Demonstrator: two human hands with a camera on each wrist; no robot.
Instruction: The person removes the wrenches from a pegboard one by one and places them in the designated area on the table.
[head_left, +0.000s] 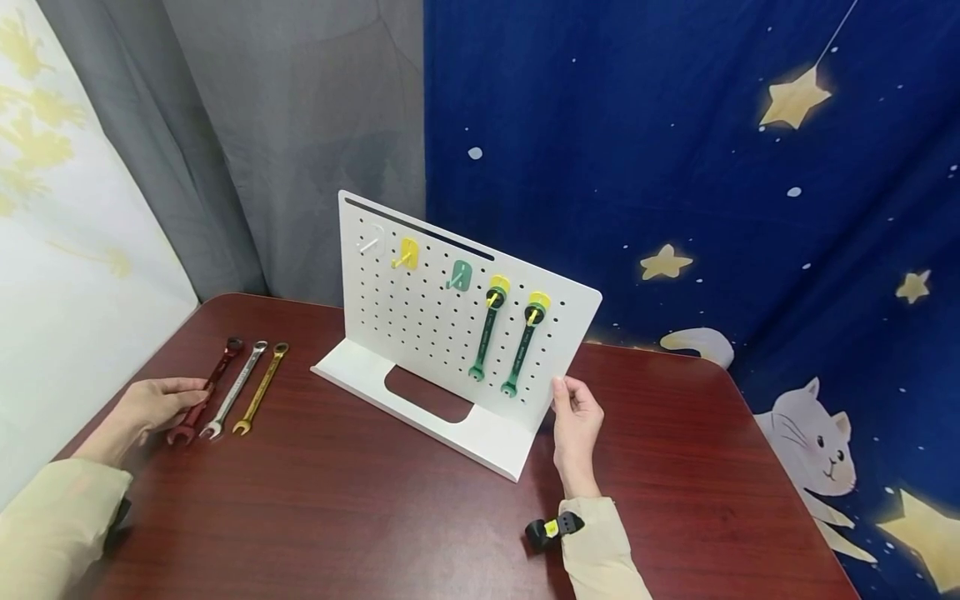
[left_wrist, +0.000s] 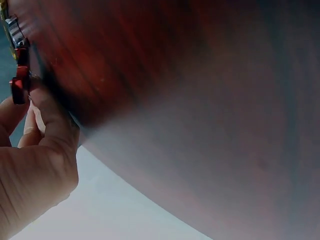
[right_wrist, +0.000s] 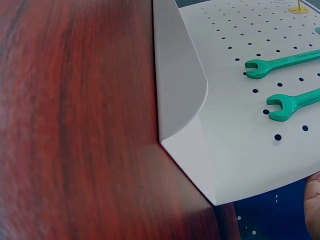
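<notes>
At the left of the table, my left hand [head_left: 153, 406] pinches a red combination wrench [head_left: 217, 379] between thumb and fingers. In the left wrist view, the hand [left_wrist: 47, 145] is close under the wrench's red end [left_wrist: 20, 82]. Beside it lie a silver wrench [head_left: 238, 387] and a gold wrench [head_left: 262, 387]. My right hand [head_left: 577, 425] grips the right edge of a white pegboard [head_left: 420, 325], thumb on the front, other fingers partly hidden behind. Two green wrenches [head_left: 486, 342] [head_left: 519, 358] hang from yellow hooks [head_left: 538, 300] on its right half.
Further left on the board are a white hook [head_left: 371, 242], a yellow hook [head_left: 408, 252] and a green hook [head_left: 460, 275], with nothing hanging on them. The board's base stands on a dark red wooden table [head_left: 375, 517]. Grey and blue curtains [head_left: 562, 125] hang behind.
</notes>
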